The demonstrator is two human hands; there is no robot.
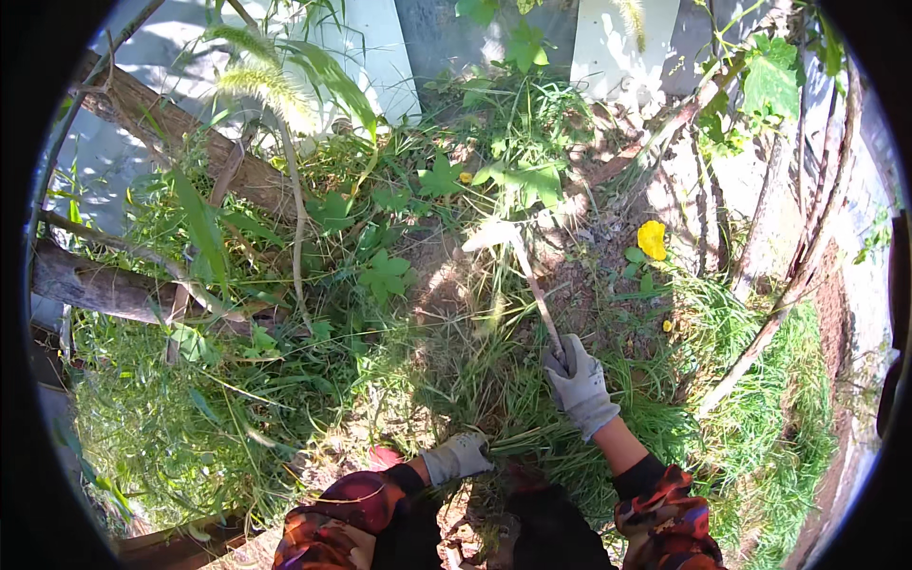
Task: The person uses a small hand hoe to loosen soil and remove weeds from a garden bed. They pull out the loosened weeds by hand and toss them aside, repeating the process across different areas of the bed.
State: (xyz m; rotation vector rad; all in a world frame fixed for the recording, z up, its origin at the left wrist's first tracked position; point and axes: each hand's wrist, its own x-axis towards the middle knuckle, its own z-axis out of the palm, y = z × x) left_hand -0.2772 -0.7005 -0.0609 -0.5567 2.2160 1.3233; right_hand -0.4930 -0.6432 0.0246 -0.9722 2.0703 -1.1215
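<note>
My right hand [581,388], in a grey work glove, grips the thin wooden handle [538,299] of a sickle or small hoe. Its bright blade [490,236] lies over grass and bare soil ahead of me; glare hides its exact shape. Low in the view, close to my legs, my left hand [456,459] wears a similar glove. Its fingers are curled around long green grass [516,440], whose blades stick out to the right. Cut or flattened grass [463,356] covers the ground between the two hands and the blade.
Wooden poles [214,160] slant in from the left, with another log [107,281] below. Dry branches [776,313] lean on the right. Pale panels [627,50] stand at the back. A yellow flower [651,240] and leafy vines [527,182] grow near the blade.
</note>
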